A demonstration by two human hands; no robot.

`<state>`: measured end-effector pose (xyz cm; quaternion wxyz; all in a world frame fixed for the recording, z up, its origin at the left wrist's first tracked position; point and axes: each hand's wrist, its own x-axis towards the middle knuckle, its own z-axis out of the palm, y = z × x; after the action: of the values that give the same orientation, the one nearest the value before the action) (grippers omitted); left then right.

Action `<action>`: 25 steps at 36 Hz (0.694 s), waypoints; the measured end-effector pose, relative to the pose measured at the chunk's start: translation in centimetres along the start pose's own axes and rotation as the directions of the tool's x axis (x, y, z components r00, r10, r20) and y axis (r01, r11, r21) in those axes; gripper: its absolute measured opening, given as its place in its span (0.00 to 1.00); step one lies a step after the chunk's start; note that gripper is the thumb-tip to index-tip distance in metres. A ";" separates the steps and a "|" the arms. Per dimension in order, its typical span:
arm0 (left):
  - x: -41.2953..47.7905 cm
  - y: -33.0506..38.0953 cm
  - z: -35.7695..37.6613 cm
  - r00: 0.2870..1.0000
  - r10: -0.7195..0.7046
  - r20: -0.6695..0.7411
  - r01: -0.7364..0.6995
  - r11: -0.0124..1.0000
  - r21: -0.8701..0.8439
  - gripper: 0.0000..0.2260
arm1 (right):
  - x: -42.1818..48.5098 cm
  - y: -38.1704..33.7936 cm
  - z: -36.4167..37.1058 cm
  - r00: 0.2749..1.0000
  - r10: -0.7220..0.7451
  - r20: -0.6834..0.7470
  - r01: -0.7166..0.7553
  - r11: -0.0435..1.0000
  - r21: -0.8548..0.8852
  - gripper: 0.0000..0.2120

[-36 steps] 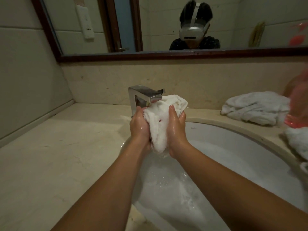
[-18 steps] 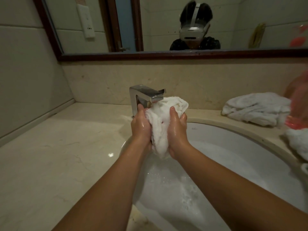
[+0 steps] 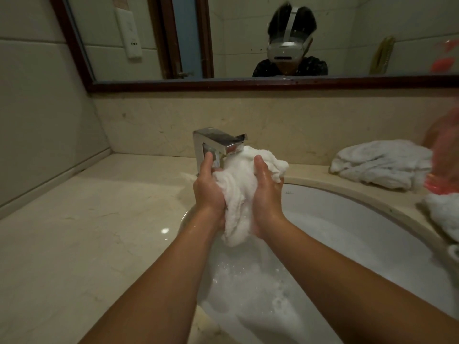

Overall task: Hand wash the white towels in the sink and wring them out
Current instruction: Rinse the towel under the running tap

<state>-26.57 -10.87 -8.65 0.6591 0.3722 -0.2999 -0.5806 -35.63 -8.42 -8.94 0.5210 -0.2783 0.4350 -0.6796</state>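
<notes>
- Step in hand, by my reading: scrubbing or squeezing, not yet the final wring. The left hand [image 3: 210, 192] and right hand [image 3: 267, 194] are both curling round a bunched white terry towel [image 3: 238, 187], pressing it between the palms.
- Doing it well: the bunch is thick, so rubbing one fold against another and turning fresh sections outward is likely reaching more cloth than squeezing one lump.
- Holding it low over the round white ceramic sink [image 3: 352, 219] is sending drips back into the foamy white water [image 3: 248, 294], not onto the beige marble surface [image 3: 87, 232].
- The towel's top is sitting just under the spout of the square chrome faucet [image 3: 216, 142], at centre frame. Working slightly lower would be giving it clearance.
- Towel look: sodden and creased in long vertical folds, with its lower tail hanging close above the suds. Cannot tell whether it is touching them.
- At the right of the frame, a heap of white towels [image 3: 380, 162] is lying on the surface beside the rim, with another white towel [image 3: 444, 214] at the edge. Cannot tell whether they are washed or waiting.
</notes>
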 end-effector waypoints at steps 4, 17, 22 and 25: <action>0.1 0.0 0.0 1.000 -0.003 -0.023 0.003 1.000 -0.022 0.35 | 0.1 0.1 0.1 1.000 0.008 0.002 -0.008 1.000 0.021 0.43; -0.4 0.2 -0.4 0.989 -0.070 -0.127 0.055 0.992 -0.118 0.38 | 0.4 0.7 0.8 0.989 0.123 0.082 -0.109 0.981 -0.158 0.51; -0.9 0.4 -0.3 0.984 -0.053 -0.171 0.040 0.996 -0.077 0.32 | 0.3 1.0 0.7 0.988 0.109 0.109 -0.093 0.985 -0.147 0.40; -1.0 0.4 -0.2 0.988 -0.027 -0.152 0.021 0.999 -0.045 0.32 | 0.4 0.9 0.5 0.991 0.060 0.119 -0.043 0.989 -0.144 0.31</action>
<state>-26.30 -9.79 -8.37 0.6810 0.4045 -0.2315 -0.5648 -34.91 -8.98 -9.51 0.5432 -0.3446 0.4560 -0.6150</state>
